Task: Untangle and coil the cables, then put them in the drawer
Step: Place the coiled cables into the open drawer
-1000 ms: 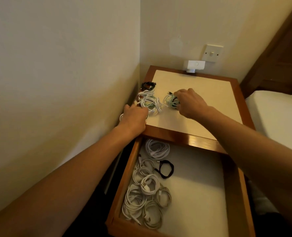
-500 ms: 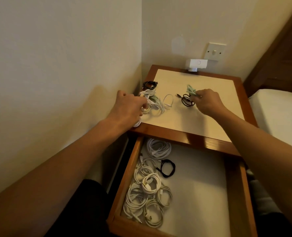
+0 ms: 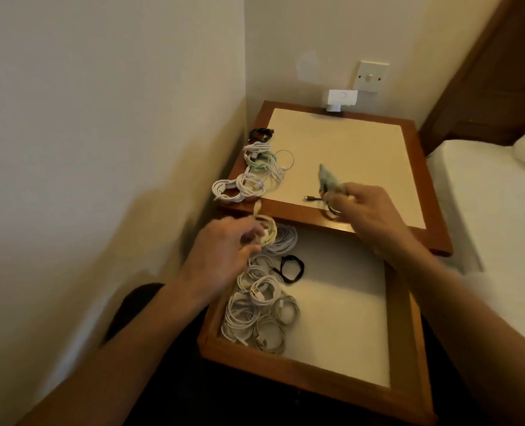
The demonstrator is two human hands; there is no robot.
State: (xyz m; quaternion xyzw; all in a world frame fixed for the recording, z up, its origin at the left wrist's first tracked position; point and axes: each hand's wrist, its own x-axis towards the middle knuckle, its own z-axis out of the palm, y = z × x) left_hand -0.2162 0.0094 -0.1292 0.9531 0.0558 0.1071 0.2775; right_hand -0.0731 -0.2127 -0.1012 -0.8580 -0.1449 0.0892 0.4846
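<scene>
My left hand holds a small white coiled cable over the back left corner of the open drawer. My right hand grips a pale green cable tangled with a black cable above the front edge of the nightstand top. A pile of white and green cables lies at the top's left edge, with a black coil behind it. Several white coils and one black coil lie along the drawer's left side.
A wall runs close along the left. A white plug adapter sits under a wall switch at the back. A bed with white sheets stands to the right. The drawer's right half shows bare white lining.
My left hand lifted a white coil off the pile and drew it back over the drawer. My right hand pulled the green and black cables toward the front edge.
</scene>
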